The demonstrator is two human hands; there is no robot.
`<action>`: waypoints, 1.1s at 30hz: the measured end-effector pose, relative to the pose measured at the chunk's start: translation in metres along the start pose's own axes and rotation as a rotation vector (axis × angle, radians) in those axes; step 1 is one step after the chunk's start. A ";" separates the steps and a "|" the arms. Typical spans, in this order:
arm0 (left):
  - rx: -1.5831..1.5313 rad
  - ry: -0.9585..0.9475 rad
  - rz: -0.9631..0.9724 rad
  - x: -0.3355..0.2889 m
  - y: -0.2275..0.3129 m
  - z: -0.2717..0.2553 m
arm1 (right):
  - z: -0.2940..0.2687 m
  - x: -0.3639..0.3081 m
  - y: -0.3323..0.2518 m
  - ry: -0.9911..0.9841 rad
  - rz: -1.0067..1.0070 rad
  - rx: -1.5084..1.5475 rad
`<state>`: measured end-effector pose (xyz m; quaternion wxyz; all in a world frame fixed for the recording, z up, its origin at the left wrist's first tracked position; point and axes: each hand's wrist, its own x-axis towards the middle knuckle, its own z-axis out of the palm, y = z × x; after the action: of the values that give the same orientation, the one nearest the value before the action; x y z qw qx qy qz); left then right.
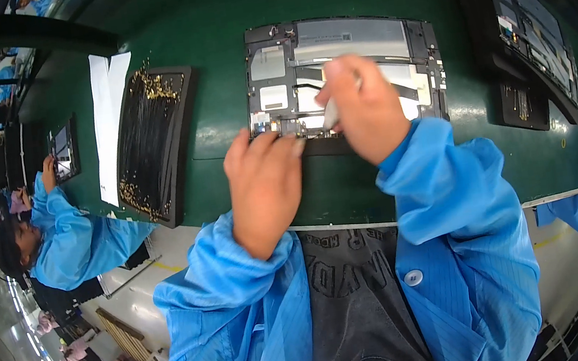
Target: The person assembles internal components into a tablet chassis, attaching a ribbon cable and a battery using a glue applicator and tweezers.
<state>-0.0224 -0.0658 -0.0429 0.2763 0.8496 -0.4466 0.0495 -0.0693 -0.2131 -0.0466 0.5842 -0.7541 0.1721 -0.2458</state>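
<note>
An opened tablet (351, 42) lies on the green bench before me, its silver batteries, dark ribbon strips and circuit parts exposed. My right hand (366, 108) is closed round a white, slim tool (330, 112) whose lower end points at the tablet's near edge. Most of that tool is hidden by my fingers, so its exact kind cannot be told. My left hand (264, 187) rests at the tablet's near left corner, fingers apart and their tips on the board beside small connectors. I see nothing held in it.
To the left stand a black foam tray (182, 114) of thin black cables (145, 144) with gold ends and a white paper strip (106, 124). At right, opened tablets (536, 31) are stacked beside a small dark tray (524, 106). A co-worker (81, 233) sits at far left.
</note>
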 end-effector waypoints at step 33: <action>-1.116 -0.665 -1.192 -0.002 -0.008 -0.020 | 0.010 0.042 -0.023 -0.786 0.170 -0.598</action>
<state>-0.0135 -0.0503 -0.0298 0.4866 0.6528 0.0547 -0.5779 -0.0300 -0.2223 -0.0192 0.3810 -0.9075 0.0626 0.1655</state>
